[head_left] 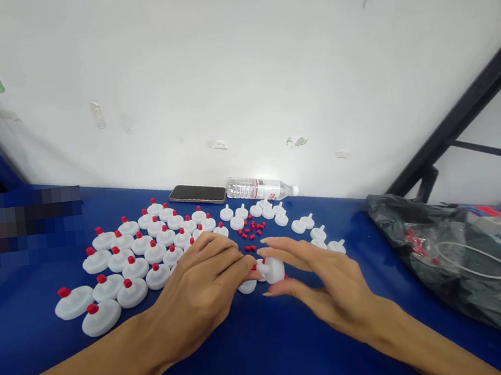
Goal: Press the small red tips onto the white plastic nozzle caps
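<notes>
Near the table's middle, a white round plastic cap is tipped on its side, its narrow spout pointing left. My left hand is closed at the spout, pinching a small red cap that is mostly hidden by the fingers. Around the white cap's rim are the fingers and thumb of my right hand, above and below it. Just behind the hands lie several loose red caps. To the left stand several rows of white caps with red tips.
White caps without red tips lie at the back right. A phone and a clear plastic bottle rest along the wall. On the right is a dark plastic bag with a white cable across it. The table is blue.
</notes>
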Tool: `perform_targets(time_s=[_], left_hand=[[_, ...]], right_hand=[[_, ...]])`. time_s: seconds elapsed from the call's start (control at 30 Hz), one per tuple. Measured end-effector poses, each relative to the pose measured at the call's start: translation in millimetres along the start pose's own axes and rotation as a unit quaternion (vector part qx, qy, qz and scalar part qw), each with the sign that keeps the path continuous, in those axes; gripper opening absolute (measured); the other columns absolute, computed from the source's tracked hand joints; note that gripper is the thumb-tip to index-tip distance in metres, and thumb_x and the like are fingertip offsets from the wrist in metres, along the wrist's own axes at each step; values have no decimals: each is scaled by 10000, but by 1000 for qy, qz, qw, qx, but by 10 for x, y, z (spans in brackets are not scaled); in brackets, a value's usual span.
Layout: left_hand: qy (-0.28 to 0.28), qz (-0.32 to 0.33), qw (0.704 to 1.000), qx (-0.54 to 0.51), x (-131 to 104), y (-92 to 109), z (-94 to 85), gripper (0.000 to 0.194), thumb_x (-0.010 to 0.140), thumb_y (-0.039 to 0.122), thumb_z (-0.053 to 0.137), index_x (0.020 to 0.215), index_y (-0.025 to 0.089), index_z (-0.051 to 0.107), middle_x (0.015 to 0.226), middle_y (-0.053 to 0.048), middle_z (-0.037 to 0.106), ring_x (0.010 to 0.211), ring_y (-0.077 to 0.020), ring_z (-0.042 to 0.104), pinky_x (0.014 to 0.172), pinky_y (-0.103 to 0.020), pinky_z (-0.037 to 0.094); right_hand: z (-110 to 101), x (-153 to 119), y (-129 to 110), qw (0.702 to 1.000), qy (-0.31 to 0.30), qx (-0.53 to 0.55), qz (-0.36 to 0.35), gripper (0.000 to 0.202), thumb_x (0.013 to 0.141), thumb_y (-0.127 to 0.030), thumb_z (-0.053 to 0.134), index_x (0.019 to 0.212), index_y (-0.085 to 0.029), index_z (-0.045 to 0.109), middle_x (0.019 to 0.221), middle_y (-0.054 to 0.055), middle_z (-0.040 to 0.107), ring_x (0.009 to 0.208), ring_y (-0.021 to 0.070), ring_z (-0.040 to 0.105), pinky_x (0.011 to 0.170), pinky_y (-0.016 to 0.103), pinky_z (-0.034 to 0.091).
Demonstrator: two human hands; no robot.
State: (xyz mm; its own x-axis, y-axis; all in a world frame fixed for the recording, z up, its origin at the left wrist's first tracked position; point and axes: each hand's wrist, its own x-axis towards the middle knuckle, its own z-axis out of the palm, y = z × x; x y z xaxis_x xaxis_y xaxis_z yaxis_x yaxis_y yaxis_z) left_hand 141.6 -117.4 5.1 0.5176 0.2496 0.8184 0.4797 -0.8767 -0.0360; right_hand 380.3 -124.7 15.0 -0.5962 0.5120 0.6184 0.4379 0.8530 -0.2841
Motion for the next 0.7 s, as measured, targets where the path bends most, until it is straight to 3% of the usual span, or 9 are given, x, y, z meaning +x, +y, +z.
perform_targets(time_s=[0.27, 0.37, 0.43, 0.5, 0.57, 0.7], left_hand=[[16, -1, 1000, -15, -1, 41, 1, 119, 1018, 47, 567, 940, 114, 626, 814, -72, 731, 758, -190, 645, 654, -313, 562], [1, -20, 999, -34, 20, 17, -8, 94, 1023, 82, 585, 960, 122, 642, 816, -49, 719, 762, -180, 622, 667, -305, 564], [-23, -57, 998, -33, 43, -19, -4, 69, 1037, 176, 607, 1024, 139, 664, 852, -39, 721, 813, -192, 621, 702, -316, 565], [-40, -91, 995, -11, 47, -67, 18, 166, 1055, 254, 589, 1154, 144, 666, 956, -58, 738, 914, -223, 628, 780, -358, 569], [-72, -97, 992, 23, 12, -125, 62, 230, 1076, 230, 537, 1257, 136, 644, 1093, -90, 738, 1038, -258, 623, 891, -420, 550], [-181, -76, 978, 66, -135, -244, 180, 194, 1050, 150, 546, 1160, 158, 706, 1106, -80, 739, 1125, -302, 615, 957, -485, 490]], right_hand=[[41, 15, -40, 992, 34, -34, -115, 574, 998, -53, 650, 1534, -137, 464, 1251, 114, 769, 1184, 183, 705, 1032, 289, 582], [34, 46, -35, 991, 39, -44, -121, 576, 983, -30, 660, 1521, -132, 482, 1255, 114, 769, 1197, 181, 704, 1076, 292, 561], [17, 79, -26, 994, 41, -58, -81, 535, 993, -89, 674, 1499, -166, 514, 1286, 94, 759, 1184, 175, 715, 1083, 273, 553], [-11, 114, -2, 996, 44, -73, -25, 500, 1010, -142, 665, 1488, -198, 528, 1325, 81, 740, 1182, 180, 717, 1072, 274, 557], [-53, 140, 48, 995, 44, -88, 27, 446, 1025, -155, 628, 1460, -223, 559, 1335, 82, 720, 1187, 203, 711, 1041, 313, 574], [-162, 161, 248, 983, 19, -121, 135, 204, 1018, -201, 614, 1175, -250, 735, 1201, 84, 720, 1037, 242, 734, 886, 376, 601]])
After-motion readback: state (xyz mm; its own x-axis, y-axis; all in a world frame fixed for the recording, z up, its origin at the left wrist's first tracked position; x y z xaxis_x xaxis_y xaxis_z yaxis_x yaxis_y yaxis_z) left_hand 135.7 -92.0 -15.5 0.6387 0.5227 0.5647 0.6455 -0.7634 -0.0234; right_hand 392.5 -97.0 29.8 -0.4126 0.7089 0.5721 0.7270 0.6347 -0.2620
